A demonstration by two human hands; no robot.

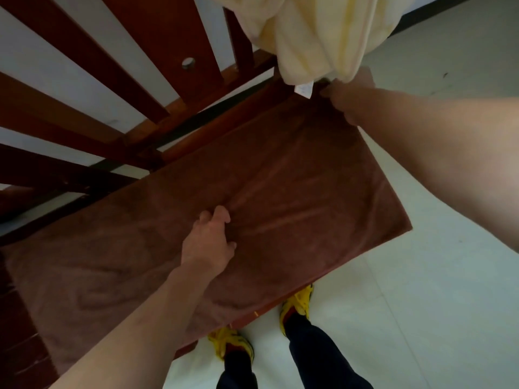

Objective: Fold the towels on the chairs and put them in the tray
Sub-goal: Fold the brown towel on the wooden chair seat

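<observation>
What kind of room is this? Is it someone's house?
Probably a room indoors, maybe a home or lodging; I can't tell which. There is a wooden chair, a pale tiled floor, and a brown towel spread on the seat.

The left forearm [134, 332] reaches in from the lower left, bare, and the left hand [207, 242] lies palm down with its fingers [222, 217] curled, their tips dug into the middle of the brown towel [280, 192] and gathering a fold of it. The right forearm [449, 153] comes in from the right edge, stretched farther out. The right hand [349, 95] is blurred, but its bent fingers seem to pinch the towel's far corner.
</observation>
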